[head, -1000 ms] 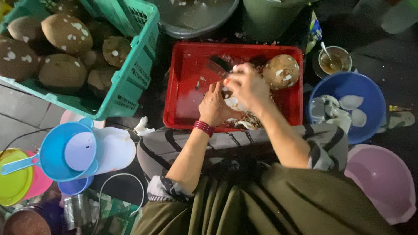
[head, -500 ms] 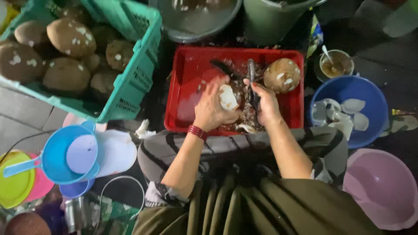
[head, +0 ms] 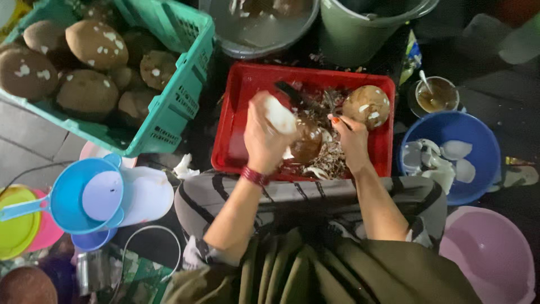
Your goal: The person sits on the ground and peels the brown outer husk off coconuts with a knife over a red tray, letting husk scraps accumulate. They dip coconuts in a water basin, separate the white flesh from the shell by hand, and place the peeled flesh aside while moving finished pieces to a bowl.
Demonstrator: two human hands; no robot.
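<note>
My left hand (head: 263, 139) is raised over the red tray (head: 236, 118) and grips a white piece of coconut flesh (head: 279, 115). My right hand (head: 351, 141) rests in the tray on a brown coconut shell half (head: 308, 143), among brown husk scraps (head: 332, 160). A whole brown coconut (head: 367, 105) lies at the tray's far right. A dark knife (head: 288, 92) lies at the tray's back.
A green crate (head: 180, 95) of several coconuts stands left. A blue bowl (head: 478, 141) with white coconut pieces sits right, a pink bowl (head: 495, 259) below it. A grey basin (head: 264, 34) and green bucket (head: 365, 28) stand behind. Blue ladle (head: 73, 197) and cups lie lower left.
My left hand has lifted the white coconut piece up and left, away from the shell. My right hand has stayed low in the tray beside the shell.
</note>
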